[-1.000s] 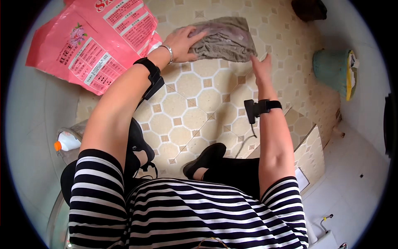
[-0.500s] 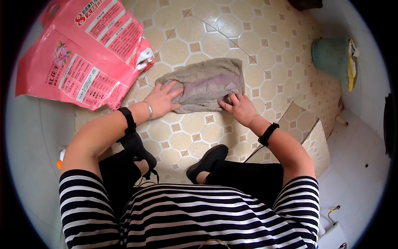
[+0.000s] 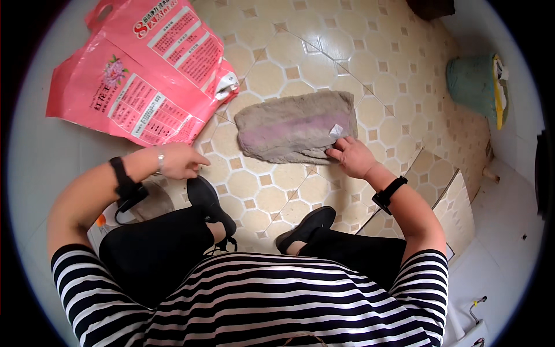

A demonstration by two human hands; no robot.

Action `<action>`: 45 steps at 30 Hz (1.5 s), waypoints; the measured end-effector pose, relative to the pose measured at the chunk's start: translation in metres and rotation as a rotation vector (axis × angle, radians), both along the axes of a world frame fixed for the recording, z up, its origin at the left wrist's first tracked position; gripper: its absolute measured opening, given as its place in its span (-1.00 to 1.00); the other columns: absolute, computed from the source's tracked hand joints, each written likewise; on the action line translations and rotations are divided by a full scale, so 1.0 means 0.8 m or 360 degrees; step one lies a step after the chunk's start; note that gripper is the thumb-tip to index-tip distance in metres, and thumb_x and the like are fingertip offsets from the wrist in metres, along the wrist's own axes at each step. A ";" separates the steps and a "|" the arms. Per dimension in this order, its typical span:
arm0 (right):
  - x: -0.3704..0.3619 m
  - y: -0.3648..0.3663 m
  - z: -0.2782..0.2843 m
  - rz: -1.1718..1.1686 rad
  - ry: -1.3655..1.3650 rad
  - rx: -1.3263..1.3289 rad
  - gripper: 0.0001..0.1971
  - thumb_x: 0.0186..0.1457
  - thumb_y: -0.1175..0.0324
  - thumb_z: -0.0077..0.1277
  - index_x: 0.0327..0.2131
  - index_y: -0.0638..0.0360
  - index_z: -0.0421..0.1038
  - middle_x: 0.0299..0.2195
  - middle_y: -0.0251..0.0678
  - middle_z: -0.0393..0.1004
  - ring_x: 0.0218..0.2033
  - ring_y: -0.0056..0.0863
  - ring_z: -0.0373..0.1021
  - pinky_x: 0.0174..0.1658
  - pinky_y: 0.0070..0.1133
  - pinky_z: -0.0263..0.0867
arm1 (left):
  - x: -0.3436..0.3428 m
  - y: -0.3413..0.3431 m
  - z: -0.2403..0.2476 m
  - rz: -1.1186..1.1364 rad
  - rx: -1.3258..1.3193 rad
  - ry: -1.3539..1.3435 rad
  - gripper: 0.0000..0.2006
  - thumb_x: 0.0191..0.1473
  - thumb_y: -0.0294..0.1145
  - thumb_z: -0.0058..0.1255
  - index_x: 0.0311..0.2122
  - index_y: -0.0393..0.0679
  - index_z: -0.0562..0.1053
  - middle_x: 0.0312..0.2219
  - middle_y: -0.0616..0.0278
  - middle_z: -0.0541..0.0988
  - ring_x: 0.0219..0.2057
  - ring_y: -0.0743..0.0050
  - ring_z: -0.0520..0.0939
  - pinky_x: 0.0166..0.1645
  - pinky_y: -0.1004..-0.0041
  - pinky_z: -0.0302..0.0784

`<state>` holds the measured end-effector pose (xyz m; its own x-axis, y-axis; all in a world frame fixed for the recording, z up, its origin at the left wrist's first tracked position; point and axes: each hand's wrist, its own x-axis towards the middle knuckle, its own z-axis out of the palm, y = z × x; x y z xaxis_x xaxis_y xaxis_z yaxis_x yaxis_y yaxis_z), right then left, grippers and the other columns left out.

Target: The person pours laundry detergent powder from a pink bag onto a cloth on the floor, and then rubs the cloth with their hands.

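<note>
A grey-brown cloth point(image 3: 295, 124) with a faded purple band lies folded into a rough rectangle on the tiled floor, a small white tag near its right end. At the cloth's lower right corner, my right hand point(image 3: 355, 158) has its thumb and fingers closed on the edge. My left hand point(image 3: 178, 161) is off the cloth, in the air above the floor by my left shoe point(image 3: 209, 199). Its index finger stretches to the right and the other fingers bend loosely; nothing shows in it.
A large pink printed plastic bag point(image 3: 139, 75) stands at the upper left, close to my left hand. A green bucket point(image 3: 469, 85) with a yellow-edged thing in it is against the right wall. Further down on the right lies a tiled floor panel point(image 3: 448, 194).
My left hand has let go of the cloth and drawn back to the left and down. The cloth's left part lies smoother and straighter. My right hand stays at its lower right corner.
</note>
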<state>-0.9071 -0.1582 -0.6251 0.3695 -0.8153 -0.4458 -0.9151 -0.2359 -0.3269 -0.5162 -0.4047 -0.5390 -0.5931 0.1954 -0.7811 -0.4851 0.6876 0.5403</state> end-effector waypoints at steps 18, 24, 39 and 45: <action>0.224 -0.486 0.322 0.0053 -0.0263 -0.1024 -0.61 -0.12 0.37 0.02 -0.13 0.16 0.29 -0.25 -0.15 0.37 -0.18 -0.14 0.27 -0.15 -0.38 0.24 | 0.171 -0.016 0.008 0.2493 0.0028 -0.0354 -0.08 -0.25 -0.19 0.22 0.15 -0.28 -0.05 -0.14 -0.01 0.40 -0.28 0.30 0.55 -0.43 0.37 0.56; 0.313 -0.565 0.312 0.0233 -0.0189 -0.1482 -0.69 -0.15 0.39 0.02 -0.22 0.11 0.36 -0.28 -0.25 0.38 -0.17 -0.22 0.25 -0.14 -0.44 0.24 | 0.155 -0.018 -0.038 0.2861 0.0397 0.0290 -0.57 -0.30 -0.25 0.25 -0.22 -0.07 0.47 -0.37 0.31 0.55 -0.41 0.48 0.53 -0.38 0.42 0.45; 0.288 -0.506 0.270 -0.0015 -0.0231 -0.1294 -0.89 -0.14 0.41 -0.02 -0.44 0.12 0.35 -0.39 -0.32 0.37 -0.22 -0.28 0.28 -0.23 -0.44 0.28 | 0.132 -0.004 -0.059 0.3109 0.0325 0.0172 -0.62 -0.21 -0.16 0.19 -0.25 -0.08 0.45 -0.36 0.32 0.53 -0.39 0.47 0.52 -0.42 0.41 0.44; 0.267 -0.447 0.301 -0.0024 -0.0424 -0.1199 -0.93 -0.15 0.43 -0.02 -0.49 0.15 0.36 -0.45 -0.26 0.37 -0.33 -0.24 0.32 -0.32 -0.43 0.28 | 0.134 -0.009 -0.048 0.3054 0.0590 0.0307 -0.55 -0.03 -0.11 0.00 -0.01 0.03 0.30 -0.19 0.30 0.48 -0.18 0.45 0.48 -0.16 0.11 0.31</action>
<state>-0.6931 -0.5159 -0.3843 0.3724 -0.8680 0.3285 -0.8336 -0.4684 -0.2927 -0.4089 -0.4116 -0.5774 -0.2438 -0.5902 -0.7696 -0.2543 -0.7268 0.6380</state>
